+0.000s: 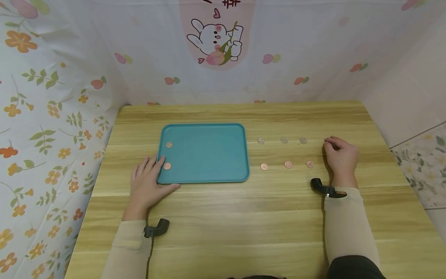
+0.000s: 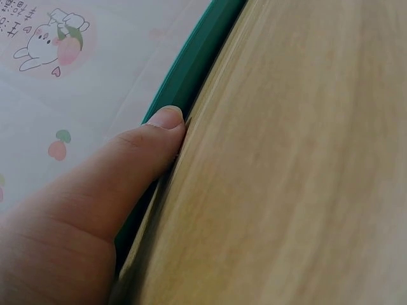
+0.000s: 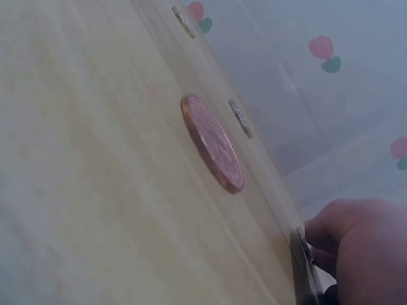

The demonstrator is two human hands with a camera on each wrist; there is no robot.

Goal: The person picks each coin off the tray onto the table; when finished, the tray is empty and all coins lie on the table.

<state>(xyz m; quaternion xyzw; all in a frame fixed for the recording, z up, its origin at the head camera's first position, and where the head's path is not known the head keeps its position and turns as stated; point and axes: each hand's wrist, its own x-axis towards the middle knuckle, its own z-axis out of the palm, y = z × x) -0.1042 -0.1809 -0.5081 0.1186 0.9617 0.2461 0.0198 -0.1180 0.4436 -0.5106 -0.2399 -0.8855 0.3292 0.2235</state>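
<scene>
My left hand (image 1: 148, 186) rests spread at the near left corner of a teal tray (image 1: 205, 153), its fingers over the left rim and its thumb touching the near rim, also seen in the left wrist view. Inside the tray lie a silver coin (image 1: 168, 145) and a copper coin (image 1: 167, 166), the latter beside my index finger. My right hand (image 1: 341, 157) is at the table's right, with thumb and finger pinching a small silver coin (image 3: 305, 244) at the end of the silver row. The fingers partly hide it.
Right of the tray, silver coins (image 1: 284, 140) lie in a back row and copper coins (image 1: 288, 164) in a nearer row, all flat on the wooden table (image 1: 237, 224). A printed cloth (image 1: 139, 77) hangs behind the table, and a floral one (image 1: 52, 155) at left.
</scene>
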